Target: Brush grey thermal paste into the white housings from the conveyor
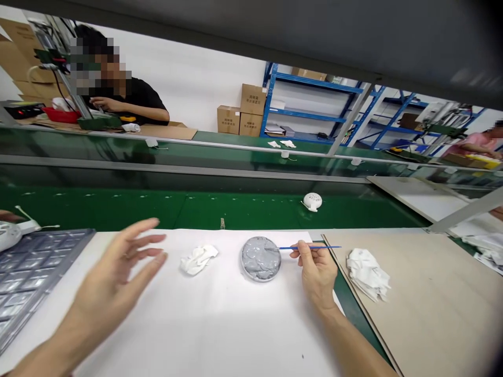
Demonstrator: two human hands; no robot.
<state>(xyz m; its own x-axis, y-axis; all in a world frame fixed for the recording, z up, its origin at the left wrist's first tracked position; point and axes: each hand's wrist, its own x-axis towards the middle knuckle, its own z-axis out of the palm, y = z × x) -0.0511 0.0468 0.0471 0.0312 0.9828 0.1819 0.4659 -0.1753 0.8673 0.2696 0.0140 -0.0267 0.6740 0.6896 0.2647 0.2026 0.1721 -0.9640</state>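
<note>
Pinched in the fingers of my right hand (319, 269) is a thin blue paintbrush (291, 247), held nearly level. Its tip touches the grey paste in a round shallow dish (261, 258) at the middle of the white sheet (220, 319). My left hand (121, 267) hovers over the sheet's left side, fingers apart and holding nothing. Between that hand and the dish lies a crumpled white tissue (198, 259). A second crumpled tissue (368, 274) rests on the beige board to the right of my right hand.
Clear plastic trays (27, 277) with a white device are at the left edge. A white round device (313, 201) sits on the green conveyor belt (243, 209). The beige board (436, 303) covers the right side. Across the line a person (145, 102) works; another is far right.
</note>
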